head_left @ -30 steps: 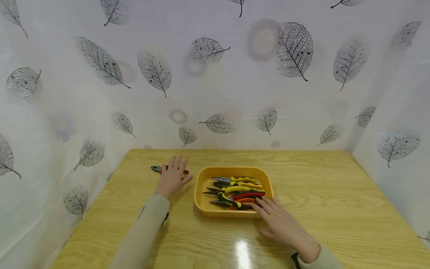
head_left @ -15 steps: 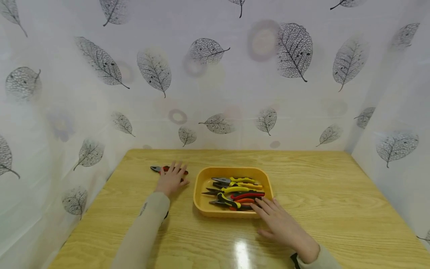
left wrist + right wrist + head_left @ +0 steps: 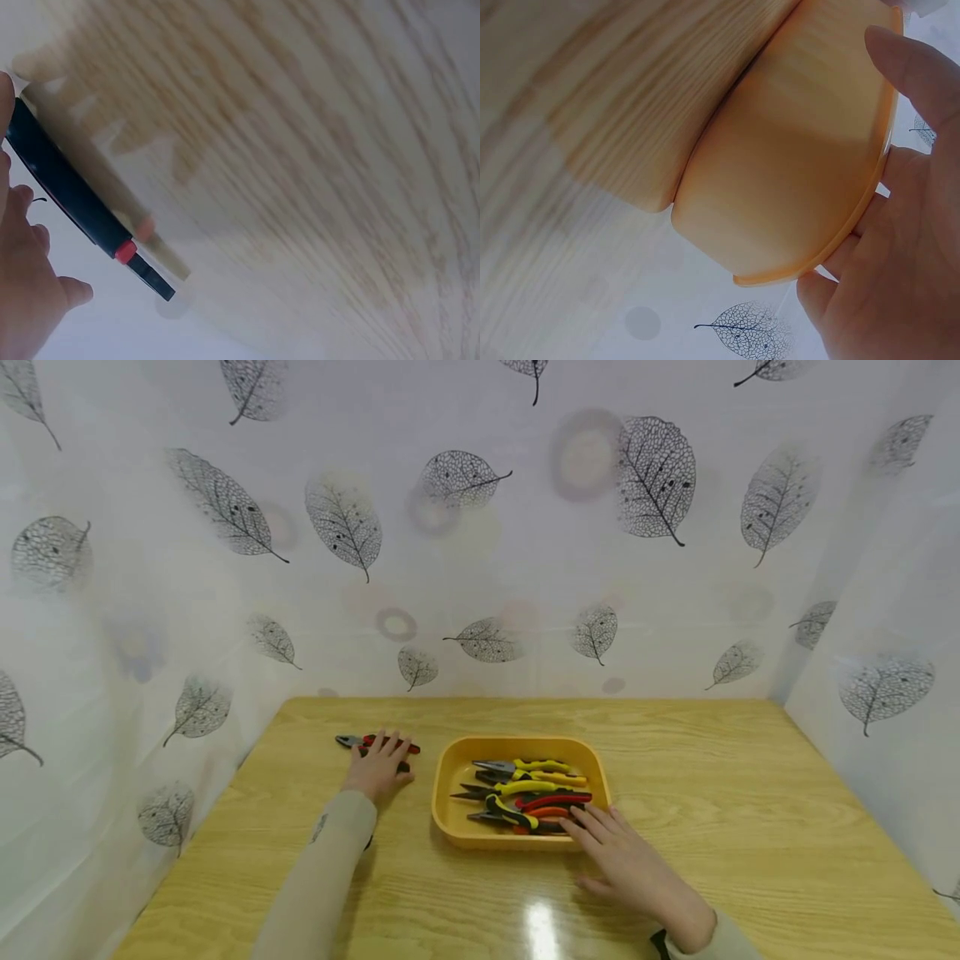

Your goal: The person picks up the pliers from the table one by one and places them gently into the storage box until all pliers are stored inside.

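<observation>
Combination pliers (image 3: 348, 741) with red and black handles lie at the table's back left. My left hand (image 3: 373, 773) is over their handles with its fingers spread, partly hiding them. In the left wrist view the dark handle of these pliers (image 3: 71, 180) appears beside the fingers; whether they touch cannot be told. An orange-yellow plastic tray (image 3: 480, 842) holds several pliers, among them yellow-handled long-nose pliers (image 3: 540, 785) and a red-and-black handle (image 3: 558, 797). At the tray's front right corner is my right hand (image 3: 630, 868), fingers extended over the rim, thumb outside, as the right wrist view confirms.
The light wooden table (image 3: 720, 777) carries the tray near its middle. A leaf-printed white curtain (image 3: 525, 552) surrounds the back and both sides. Light reflects off the table's front (image 3: 542, 927).
My left hand has drawn slightly down and closer over the pliers' handles, its fingers less stretched. The right hand and the tray stay in place; the view has tilted a little.
</observation>
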The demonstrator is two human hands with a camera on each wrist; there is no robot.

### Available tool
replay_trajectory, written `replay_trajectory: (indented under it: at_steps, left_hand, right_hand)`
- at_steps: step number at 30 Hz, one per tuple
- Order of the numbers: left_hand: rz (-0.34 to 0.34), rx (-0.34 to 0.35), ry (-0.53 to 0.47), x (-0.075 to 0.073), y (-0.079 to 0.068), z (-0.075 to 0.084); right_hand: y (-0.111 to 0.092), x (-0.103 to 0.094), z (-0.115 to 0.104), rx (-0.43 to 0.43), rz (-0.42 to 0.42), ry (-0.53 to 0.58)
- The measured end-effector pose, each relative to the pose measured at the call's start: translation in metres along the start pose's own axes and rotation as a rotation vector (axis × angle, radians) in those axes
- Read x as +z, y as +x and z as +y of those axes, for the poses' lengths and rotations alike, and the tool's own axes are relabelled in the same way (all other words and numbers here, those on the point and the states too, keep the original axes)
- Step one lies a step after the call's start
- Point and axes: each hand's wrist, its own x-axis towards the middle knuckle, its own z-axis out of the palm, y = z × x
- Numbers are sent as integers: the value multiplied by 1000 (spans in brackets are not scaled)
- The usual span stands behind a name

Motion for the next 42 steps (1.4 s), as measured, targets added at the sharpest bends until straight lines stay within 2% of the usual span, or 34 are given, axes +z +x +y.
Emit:
replay_trajectory:
  at_steps: [13, 28, 35, 42]
  left_hand:
    - [-34, 16, 29, 1, 4, 2]
    - [-39, 24, -32, 1, 5, 1]
    - [5, 51, -52, -4, 4, 5]
    - [52, 52, -18, -9, -1, 12]
  right_hand:
    - [-2, 2, 0, 3, 7, 3]
    - [0, 2, -1, 4, -8, -1]
    - [-1, 2, 0, -17, 32, -18]
    - [-1, 3, 1, -1, 3, -14]
